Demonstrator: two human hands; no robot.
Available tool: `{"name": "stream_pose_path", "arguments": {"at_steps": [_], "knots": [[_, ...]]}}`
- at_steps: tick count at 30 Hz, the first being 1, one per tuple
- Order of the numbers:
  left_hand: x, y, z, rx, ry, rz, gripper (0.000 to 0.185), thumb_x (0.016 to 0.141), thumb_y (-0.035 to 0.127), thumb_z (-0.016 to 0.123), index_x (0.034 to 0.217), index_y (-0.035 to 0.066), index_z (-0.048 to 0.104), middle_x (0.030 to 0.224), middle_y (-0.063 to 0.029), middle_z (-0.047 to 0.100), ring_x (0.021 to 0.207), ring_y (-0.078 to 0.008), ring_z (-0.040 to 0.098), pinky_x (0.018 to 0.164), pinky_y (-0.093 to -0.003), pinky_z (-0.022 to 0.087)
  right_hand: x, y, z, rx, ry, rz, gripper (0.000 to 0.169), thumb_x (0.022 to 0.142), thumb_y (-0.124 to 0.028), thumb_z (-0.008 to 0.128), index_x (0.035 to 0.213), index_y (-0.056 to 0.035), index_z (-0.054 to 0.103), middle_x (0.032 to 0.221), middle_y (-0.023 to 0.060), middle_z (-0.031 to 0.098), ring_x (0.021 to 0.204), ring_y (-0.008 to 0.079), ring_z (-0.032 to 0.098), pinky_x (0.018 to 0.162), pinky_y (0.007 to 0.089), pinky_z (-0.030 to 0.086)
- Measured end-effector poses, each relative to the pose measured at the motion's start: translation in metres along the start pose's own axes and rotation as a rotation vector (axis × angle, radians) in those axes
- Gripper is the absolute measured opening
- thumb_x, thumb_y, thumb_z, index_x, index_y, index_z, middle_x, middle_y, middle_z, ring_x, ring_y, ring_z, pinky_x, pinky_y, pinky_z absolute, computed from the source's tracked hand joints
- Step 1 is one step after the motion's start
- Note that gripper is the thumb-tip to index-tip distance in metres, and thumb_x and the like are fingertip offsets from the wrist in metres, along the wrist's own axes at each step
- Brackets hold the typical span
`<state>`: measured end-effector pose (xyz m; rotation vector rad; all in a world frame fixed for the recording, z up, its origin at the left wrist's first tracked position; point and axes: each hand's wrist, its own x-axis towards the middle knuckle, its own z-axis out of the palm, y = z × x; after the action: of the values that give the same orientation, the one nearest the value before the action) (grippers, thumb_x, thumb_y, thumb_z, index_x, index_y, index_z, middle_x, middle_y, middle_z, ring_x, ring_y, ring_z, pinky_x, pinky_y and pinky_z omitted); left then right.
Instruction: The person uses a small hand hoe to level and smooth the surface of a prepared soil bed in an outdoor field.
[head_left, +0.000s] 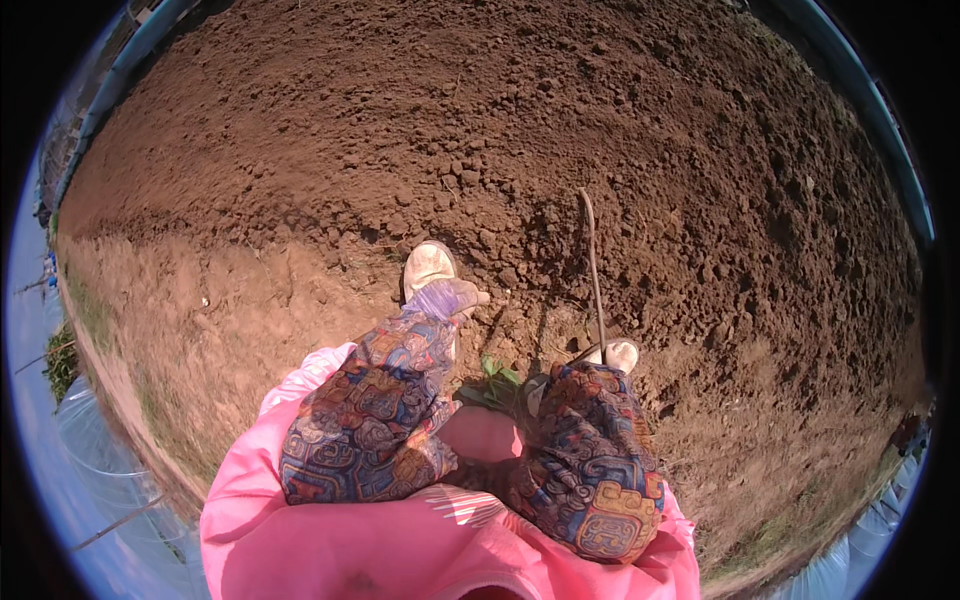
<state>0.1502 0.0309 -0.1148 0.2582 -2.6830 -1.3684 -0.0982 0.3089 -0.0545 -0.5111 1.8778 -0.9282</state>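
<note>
My left hand (463, 295), in a pale glove below a purple cuff, hangs over the toe of a light, dusty shoe (429, 264). Its fingers point to the right; whether they hold anything cannot be seen. Most of my right hand (535, 393) is hidden by its patterned sleeve (596, 457); only a greyish patch shows at the cuff. From behind that sleeve a thin, slightly bent wooden stick (593, 259) reaches forward over the soil, passing the other shoe (622, 354). Its near end is hidden, so a grip on it is not visible. Green leaves (495, 379) show between my forearms.
Dark, cloddy tilled soil (465, 112) spreads ahead. A paler, trodden strip of earth (247, 307) runs under my feet. Clear plastic sheeting (112, 442) and a thin pole (120, 523) stand at left. More sheeting (862, 551) lies at lower right. A blue edge (874, 97) curves along the upper right.
</note>
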Motion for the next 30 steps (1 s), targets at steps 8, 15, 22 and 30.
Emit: {"name": "stream_pose_path", "arguments": {"at_steps": [8,15,22,30], "knots": [[-0.02,-0.028,0.021,-0.001,0.009,-0.02,0.04,0.076,0.009,0.053,0.116,0.007,0.054,0.093,-0.0145,0.057,0.086,-0.0344,0.056,0.074,-0.0408,0.045,0.062,-0.038,-0.027,0.182,0.184,-0.02,0.048,0.093,-0.015,0.043,0.139,-0.0165,0.029,0.061,0.0005,0.05,0.045,0.0068,0.046,0.04,0.0202,0.037],[0.008,0.0,0.001,-0.019,-0.041,-0.018,0.044,0.075,0.014,0.054,0.118,0.006,0.052,0.097,-0.0148,0.056,0.089,-0.035,0.054,0.077,-0.0417,0.044,-0.014,0.042,-0.045,-0.031,0.238,-0.066,0.047,0.091,-0.012,0.043,0.137,-0.014,0.034,0.074,0.0018,0.049,0.058,0.0081,0.044,0.052,0.0217,0.041],[-0.009,-0.016,0.013,0.045,-0.079,-0.04,0.045,0.074,0.015,0.053,0.118,0.006,0.052,0.099,-0.0153,0.056,0.09,-0.0355,0.053,0.078,-0.0427,0.043,-0.047,0.036,-0.043,0.307,0.372,0.103,0.05,0.091,-0.017,0.044,0.139,-0.0158,0.029,0.058,-0.001,0.045,0.043,0.0057,0.04,0.04,0.0209,0.036],[0.005,0.004,-0.007,0.023,-0.109,-0.015,0.04,0.077,0.011,0.05,0.116,0.005,0.053,0.093,-0.0154,0.056,0.084,-0.0338,0.054,0.072,-0.0409,0.044,0.128,-0.048,-0.109,0.317,0.456,-0.002,0.046,0.092,-0.023,0.046,0.136,-0.0244,0.032,0.056,-0.001,0.049,0.037,0.0066,0.042,0.03,0.0215,0.035]]}}
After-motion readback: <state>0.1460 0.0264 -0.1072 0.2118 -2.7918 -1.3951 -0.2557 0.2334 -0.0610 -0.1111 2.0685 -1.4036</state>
